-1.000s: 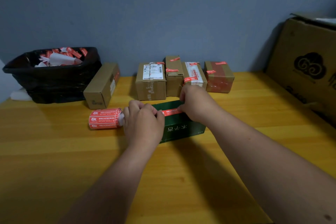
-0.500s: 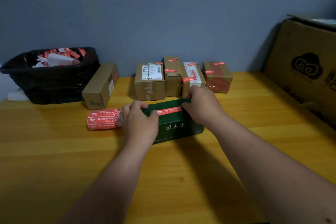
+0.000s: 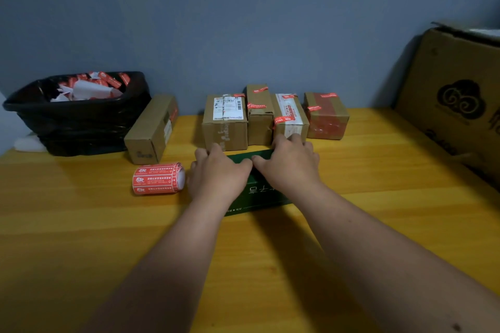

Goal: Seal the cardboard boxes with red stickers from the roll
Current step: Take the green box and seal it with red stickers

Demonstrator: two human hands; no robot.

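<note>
Green box (image 3: 257,193) lies mid-worktop, left hand (image 3: 219,173) and right hand (image 3: 290,162) pressing flat on its top, thumbs meeting; its sticker is hidden. Four brown boxes (image 3: 259,113) behind already wear red stickers; roll (image 3: 158,181) lies just left.

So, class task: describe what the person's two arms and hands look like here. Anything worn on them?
Both forearms are bare right up to the frame edge: no sleeves show. The left hand and right hand wear no gloves, and no rings, watch or bracelet are visible. A small dark mark sits on the right forearm.
</note>
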